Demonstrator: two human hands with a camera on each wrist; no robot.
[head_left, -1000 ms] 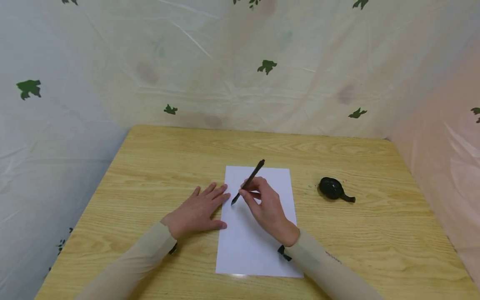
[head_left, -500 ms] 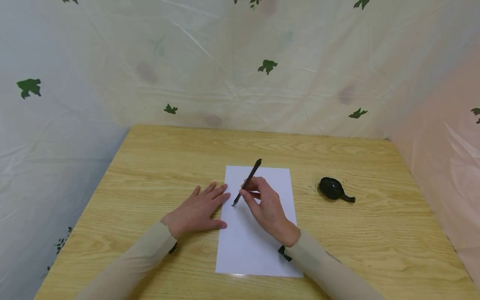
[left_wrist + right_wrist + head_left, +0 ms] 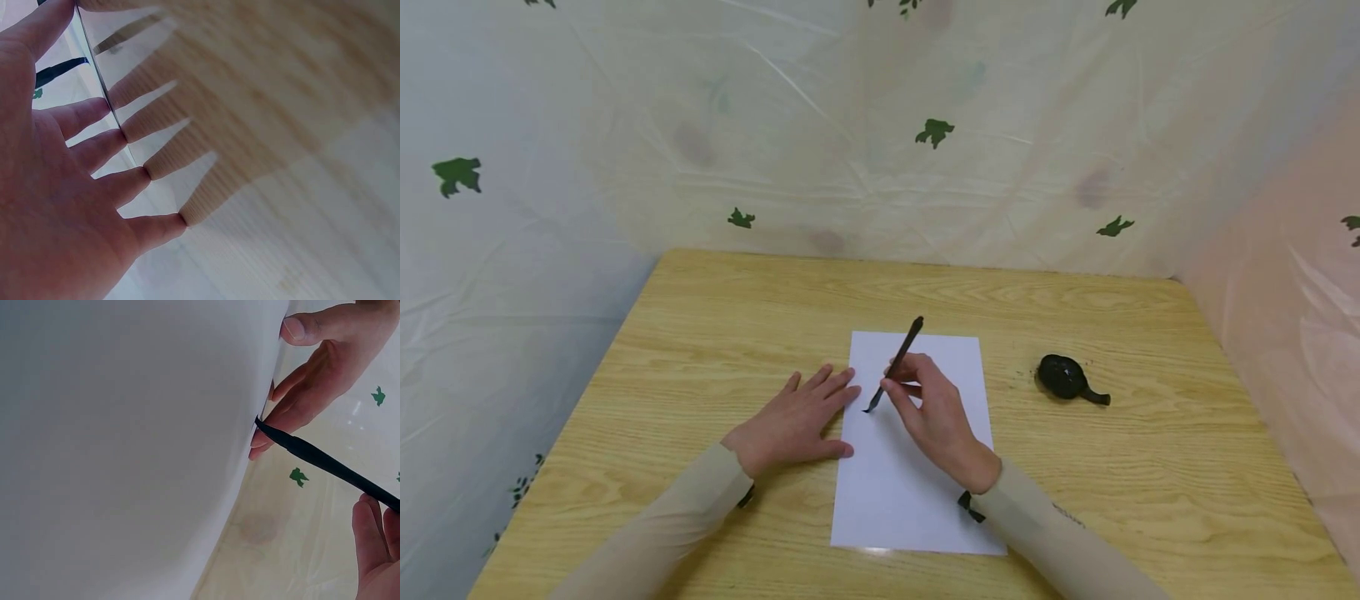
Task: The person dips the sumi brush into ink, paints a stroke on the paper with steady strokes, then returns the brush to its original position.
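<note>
A sheet of white paper [image 3: 910,500] lies on the table. My right hand [image 3: 936,421] holds a dark, slim brush [image 3: 902,350] between thumb and fingers, slanting up to the right. In the right wrist view the pointed tip of the brush [image 3: 312,455] bends where it meets the paper. A small dark spot shows at the tip in the head view, near the sheet's left edge. My left hand [image 3: 793,425] lies flat with fingers spread, its fingertips and thumb on that left edge. The left wrist view shows the left hand [image 3: 81,169] with fingertips down on the surface.
On the right of the wooden table [image 3: 737,317] stands a black, rounded dish [image 3: 1062,377] with a short handle, glossy inside. Small dark specks lie beside it. Pale cloth [image 3: 820,150] with green bird shapes hangs behind and at both sides.
The brush's upper end has swung slightly left and its tip has shifted a little right, now bent against the paper. My left hand and the sheet have stayed put.
</note>
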